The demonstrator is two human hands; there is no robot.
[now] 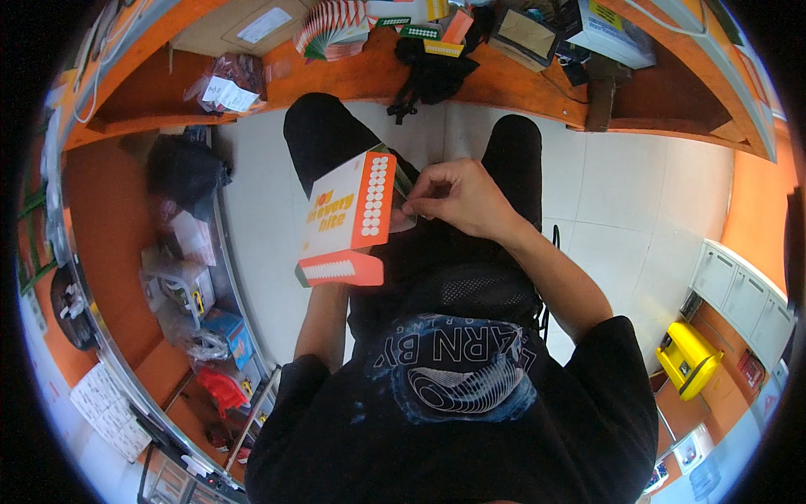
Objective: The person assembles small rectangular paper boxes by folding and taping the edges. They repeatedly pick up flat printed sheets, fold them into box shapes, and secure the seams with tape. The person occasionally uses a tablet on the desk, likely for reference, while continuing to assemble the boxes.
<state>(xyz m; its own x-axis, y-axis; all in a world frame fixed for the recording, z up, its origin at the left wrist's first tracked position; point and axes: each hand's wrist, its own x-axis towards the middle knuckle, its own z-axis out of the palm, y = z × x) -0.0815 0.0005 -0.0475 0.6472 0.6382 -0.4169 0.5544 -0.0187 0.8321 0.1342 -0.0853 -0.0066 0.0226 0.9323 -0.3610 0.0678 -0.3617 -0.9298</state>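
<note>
One carton [340,206], of smooth thin card in white, orange and green, is located above the lap, between the right hand [457,200] and the left forearm [323,315]. Its long axis runs away from the torso, tilted slightly to the right at the far end; the white printed face is turned up and to the left, an orange side panel with two columns of round white marks faces up beside the right hand, and one orange end flap [342,269] projects toward the torso. The left hand lies largely hidden behind the carton, so its grip cannot be told. The right hand has its thumb and forefinger drawn together at the carton's right edge; whether a flap lies between them cannot be made out. Beyond the hands, the orange desk [361,84] bears one fanned stack [334,32] of flat cards, overlapped past counting, one crumpled black bag [437,71] of limp sheeting, one brown cardboard box [239,25] with a single white label, and one package [231,84] in clear glossy film. Right of the hands and nearer the torso is one yellow case [688,359], of block form with rounded corners.
</note>
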